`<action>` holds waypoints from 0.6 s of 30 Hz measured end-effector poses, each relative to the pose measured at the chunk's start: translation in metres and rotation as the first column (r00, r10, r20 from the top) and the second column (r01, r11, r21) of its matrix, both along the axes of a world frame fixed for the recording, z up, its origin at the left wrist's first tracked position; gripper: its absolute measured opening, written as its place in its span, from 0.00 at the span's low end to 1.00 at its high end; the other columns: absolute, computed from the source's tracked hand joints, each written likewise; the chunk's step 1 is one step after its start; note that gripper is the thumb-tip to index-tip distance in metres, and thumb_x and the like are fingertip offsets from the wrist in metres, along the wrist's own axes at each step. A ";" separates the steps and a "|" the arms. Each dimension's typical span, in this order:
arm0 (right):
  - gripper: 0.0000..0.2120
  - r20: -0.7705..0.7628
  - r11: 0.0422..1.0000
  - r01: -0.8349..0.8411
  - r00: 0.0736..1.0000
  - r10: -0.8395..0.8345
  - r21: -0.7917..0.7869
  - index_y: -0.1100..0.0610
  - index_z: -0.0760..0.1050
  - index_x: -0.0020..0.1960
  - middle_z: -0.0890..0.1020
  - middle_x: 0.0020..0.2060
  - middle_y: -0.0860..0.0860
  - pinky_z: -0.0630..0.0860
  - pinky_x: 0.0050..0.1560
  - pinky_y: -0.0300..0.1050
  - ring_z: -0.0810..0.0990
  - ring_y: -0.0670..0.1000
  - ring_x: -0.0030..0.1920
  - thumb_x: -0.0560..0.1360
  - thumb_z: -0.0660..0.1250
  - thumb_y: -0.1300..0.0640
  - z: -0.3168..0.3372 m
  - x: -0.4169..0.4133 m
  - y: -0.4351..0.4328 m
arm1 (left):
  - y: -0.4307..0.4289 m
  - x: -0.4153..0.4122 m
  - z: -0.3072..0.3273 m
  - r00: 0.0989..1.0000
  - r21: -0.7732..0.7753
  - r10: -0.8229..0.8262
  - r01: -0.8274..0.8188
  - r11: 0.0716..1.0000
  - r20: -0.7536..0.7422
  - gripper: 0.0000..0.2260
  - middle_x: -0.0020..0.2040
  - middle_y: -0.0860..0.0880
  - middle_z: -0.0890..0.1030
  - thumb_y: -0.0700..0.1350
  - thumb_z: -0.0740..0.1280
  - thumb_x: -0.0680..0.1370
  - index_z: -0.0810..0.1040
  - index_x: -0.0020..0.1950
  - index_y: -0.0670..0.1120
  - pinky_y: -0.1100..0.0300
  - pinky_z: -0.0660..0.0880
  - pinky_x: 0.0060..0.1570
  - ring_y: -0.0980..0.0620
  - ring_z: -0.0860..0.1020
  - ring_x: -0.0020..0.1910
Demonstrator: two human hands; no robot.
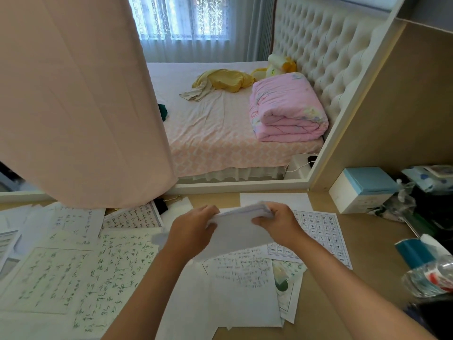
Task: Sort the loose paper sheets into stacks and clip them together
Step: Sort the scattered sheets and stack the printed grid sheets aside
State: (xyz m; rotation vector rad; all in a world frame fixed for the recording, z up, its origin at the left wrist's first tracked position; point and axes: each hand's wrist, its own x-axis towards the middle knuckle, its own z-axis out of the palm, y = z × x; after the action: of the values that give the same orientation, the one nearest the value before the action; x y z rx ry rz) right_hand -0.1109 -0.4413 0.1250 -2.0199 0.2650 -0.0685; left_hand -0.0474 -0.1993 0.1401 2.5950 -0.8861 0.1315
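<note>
Head view: at frame centre we grip one stack point(241, 228) with both hands, left hand point(193, 233) and right hand point(282, 224) curled round its ends, above the desk point(367, 244). Sheets point(73, 273) lie loose lower left, the clip point(161, 206) unused; we judge most sorting remains.

A pale tufted headboard point(331, 57) backs the far bed with pink patterned sheet point(215, 133); a lace-curtained window point(181, 18) glows beyond, folded pink quilt point(286, 106) at right.

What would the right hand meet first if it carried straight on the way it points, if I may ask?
It grips the paper stack; carrying on leftward, the right hand would probably meet the left hand gripping the stack's other end.
</note>
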 end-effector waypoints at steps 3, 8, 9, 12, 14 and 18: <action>0.05 -0.015 0.989 0.082 0.997 -0.080 0.122 0.58 0.80 0.41 0.82 0.37 0.53 0.76 0.40 0.41 0.78 0.48 0.39 0.72 0.74 0.65 -0.011 -0.006 -0.009 | 0.032 0.014 -0.009 0.979 0.229 0.123 -0.083 0.970 -0.162 0.04 0.39 0.58 0.76 0.48 0.65 0.75 0.75 0.48 0.57 0.63 0.68 0.33 0.56 0.77 0.40; 0.11 -0.151 0.910 0.193 0.978 -0.146 0.367 0.55 0.82 0.53 0.86 0.47 0.52 0.83 0.50 0.50 0.84 0.53 0.50 0.73 0.73 0.65 -0.034 -0.019 -0.022 | 0.061 0.010 -0.021 0.747 -0.376 0.233 -0.547 0.748 -0.622 0.06 0.38 0.52 0.84 0.42 0.77 0.71 0.82 0.42 0.50 0.61 0.76 0.36 0.52 0.82 0.39; 0.13 -0.177 0.914 0.186 0.976 -0.129 0.360 0.54 0.80 0.56 0.85 0.50 0.52 0.82 0.53 0.55 0.83 0.54 0.52 0.73 0.73 0.65 -0.040 -0.021 -0.022 | 0.054 0.000 -0.023 0.675 -0.460 0.189 -0.654 0.600 -0.714 0.08 0.42 0.51 0.85 0.40 0.77 0.71 0.83 0.46 0.48 0.61 0.78 0.38 0.51 0.83 0.41; 0.21 -0.231 0.940 0.112 0.972 -0.037 0.322 0.50 0.75 0.60 0.83 0.53 0.50 0.82 0.51 0.49 0.82 0.51 0.54 0.71 0.74 0.66 -0.056 -0.028 -0.015 | 0.033 -0.029 -0.051 0.590 -0.476 0.167 -0.761 0.440 -0.790 0.15 0.49 0.49 0.83 0.42 0.78 0.70 0.79 0.54 0.50 0.53 0.81 0.44 0.49 0.83 0.47; 0.22 -0.253 0.941 0.129 0.966 -0.049 0.313 0.49 0.72 0.59 0.81 0.51 0.48 0.80 0.45 0.41 0.80 0.47 0.52 0.72 0.73 0.68 -0.063 -0.033 -0.008 | 0.024 -0.041 -0.065 0.609 -0.479 0.206 -0.754 0.449 -0.766 0.17 0.49 0.49 0.82 0.46 0.77 0.69 0.76 0.53 0.52 0.51 0.81 0.44 0.48 0.81 0.48; 0.21 -0.250 0.935 0.208 0.959 -0.137 0.287 0.50 0.71 0.60 0.80 0.51 0.47 0.76 0.46 0.40 0.79 0.50 0.53 0.74 0.67 0.70 -0.081 -0.038 -0.003 | 0.017 -0.050 -0.071 0.634 -0.486 0.332 -0.761 0.429 -0.699 0.14 0.48 0.50 0.79 0.48 0.72 0.68 0.75 0.51 0.53 0.48 0.78 0.44 0.47 0.79 0.48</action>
State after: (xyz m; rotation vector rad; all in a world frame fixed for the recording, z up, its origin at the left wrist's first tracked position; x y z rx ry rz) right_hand -0.1484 -0.4443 0.0444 -1.6854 0.5652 0.0891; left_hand -0.0978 -0.1819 0.0693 1.8123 0.3030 -0.0134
